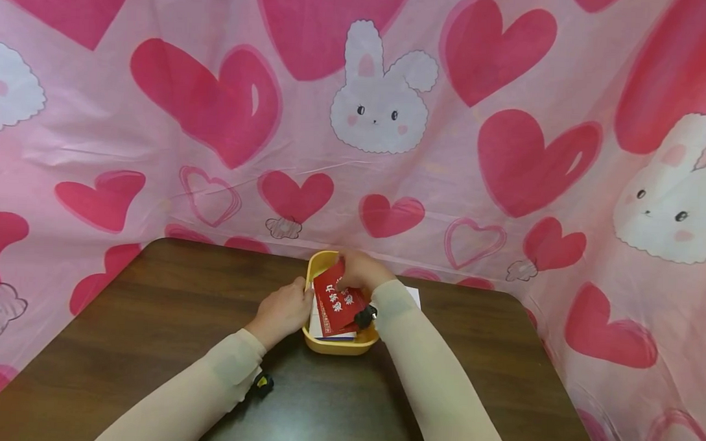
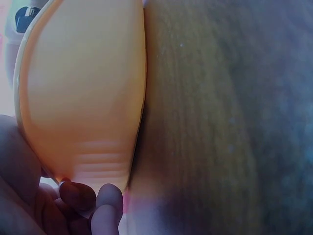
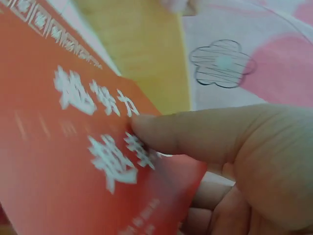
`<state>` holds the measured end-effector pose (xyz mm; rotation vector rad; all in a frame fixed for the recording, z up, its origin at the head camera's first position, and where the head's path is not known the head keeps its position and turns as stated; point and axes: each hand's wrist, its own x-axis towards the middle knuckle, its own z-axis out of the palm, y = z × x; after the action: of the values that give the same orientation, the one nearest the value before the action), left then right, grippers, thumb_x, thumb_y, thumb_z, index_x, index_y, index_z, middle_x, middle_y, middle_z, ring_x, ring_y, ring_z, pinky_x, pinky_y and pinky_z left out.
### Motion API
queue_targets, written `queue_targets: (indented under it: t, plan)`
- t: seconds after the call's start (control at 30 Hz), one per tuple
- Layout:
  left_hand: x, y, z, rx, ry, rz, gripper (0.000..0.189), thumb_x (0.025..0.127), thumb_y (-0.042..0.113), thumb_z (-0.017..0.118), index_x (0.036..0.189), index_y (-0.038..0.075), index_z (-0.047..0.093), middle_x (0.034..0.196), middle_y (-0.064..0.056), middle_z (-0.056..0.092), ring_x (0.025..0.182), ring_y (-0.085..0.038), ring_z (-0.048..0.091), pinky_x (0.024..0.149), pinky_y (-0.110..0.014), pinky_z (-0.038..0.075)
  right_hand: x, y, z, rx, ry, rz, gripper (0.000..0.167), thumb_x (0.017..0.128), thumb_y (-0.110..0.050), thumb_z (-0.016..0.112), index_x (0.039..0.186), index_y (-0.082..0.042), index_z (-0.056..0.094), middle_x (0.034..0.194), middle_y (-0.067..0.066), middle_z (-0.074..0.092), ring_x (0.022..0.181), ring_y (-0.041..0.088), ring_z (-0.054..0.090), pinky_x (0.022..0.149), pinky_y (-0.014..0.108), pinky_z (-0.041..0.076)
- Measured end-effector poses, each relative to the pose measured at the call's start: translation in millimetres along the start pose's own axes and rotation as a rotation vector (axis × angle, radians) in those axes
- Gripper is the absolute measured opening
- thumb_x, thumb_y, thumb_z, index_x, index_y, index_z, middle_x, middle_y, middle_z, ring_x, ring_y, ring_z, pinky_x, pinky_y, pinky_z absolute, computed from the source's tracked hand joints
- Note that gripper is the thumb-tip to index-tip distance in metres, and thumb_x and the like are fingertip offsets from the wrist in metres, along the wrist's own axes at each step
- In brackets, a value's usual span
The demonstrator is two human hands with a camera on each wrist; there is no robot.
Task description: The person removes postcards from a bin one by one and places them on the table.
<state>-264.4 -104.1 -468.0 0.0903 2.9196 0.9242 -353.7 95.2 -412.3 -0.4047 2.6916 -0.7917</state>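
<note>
A yellow plastic bin (image 1: 339, 348) stands toward the back of the table. My left hand (image 1: 282, 311) grips its left side; in the left wrist view the fingers (image 2: 108, 203) curl at the end of the bin's wall. My right hand (image 1: 363, 271) pinches a thin red card (image 1: 334, 304) with white Chinese characters, thumb on its printed face. The card is tilted over the bin. Beneath it, inside the bin, lies a white flat item (image 1: 316, 323) with a blue edge, mostly hidden by the card.
A dark wooden table (image 1: 210, 293) carries the bin. Behind it hangs a pink cloth (image 1: 309, 134) with hearts and rabbits. Something white (image 1: 413, 295) shows just right of the bin, partly hidden by the right sleeve (image 1: 435, 379).
</note>
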Motion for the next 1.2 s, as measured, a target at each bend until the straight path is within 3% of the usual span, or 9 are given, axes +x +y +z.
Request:
queue_targets:
  t: [0.3, 0.6, 0.87, 1.2]
  plan:
    - [-1.0, 4.2, 2.0, 0.004, 0.003, -0.002, 0.041, 0.117, 0.040, 0.053, 0.136, 0.005, 0.062, 0.103, -0.011, 0.073, 0.088, -0.028, 0.069, 0.080, -0.049, 0.059, -5.1, 20, -10, 0.158, 0.038, -0.014, 0.044, 0.093, -0.009, 0.089, 0.132, -0.014, 0.070, 0.126, 0.012, 0.075, 0.105, 0.027, 0.074, 0.090, 0.042, 0.068]
    - [-2.4, 5.2, 4.1, -0.004, 0.008, 0.011, 0.042, 0.118, 0.040, 0.052, 0.137, 0.004, 0.062, 0.101, -0.010, 0.073, 0.086, -0.027, 0.068, 0.080, -0.049, 0.059, -27.3, 46, -26, 0.454, 0.118, -0.023, 0.052, 0.098, -0.009, 0.085, 0.146, -0.011, 0.065, 0.135, 0.022, 0.072, 0.106, 0.033, 0.079, 0.087, 0.048, 0.070]
    - [-1.5, 0.3, 1.0, -0.010, 0.007, 0.011, 0.041, 0.118, 0.039, 0.051, 0.137, 0.004, 0.062, 0.103, -0.010, 0.073, 0.085, -0.026, 0.068, 0.078, -0.049, 0.058, -43.8, 63, -46, 0.516, 0.204, -0.033, 0.061, 0.100, -0.015, 0.084, 0.154, -0.012, 0.057, 0.141, 0.025, 0.072, 0.113, 0.038, 0.078, 0.092, 0.051, 0.070]
    - [-0.6, -0.3, -1.0, -0.006, 0.006, 0.014, 0.041, 0.118, 0.040, 0.051, 0.137, 0.005, 0.062, 0.104, -0.010, 0.073, 0.085, -0.026, 0.067, 0.078, -0.048, 0.058, -51.7, 80, -64, 0.622, 0.257, 0.041, 0.056, 0.102, -0.011, 0.081, 0.152, -0.015, 0.057, 0.132, 0.026, 0.073, 0.097, 0.030, 0.079, 0.085, 0.050, 0.071]
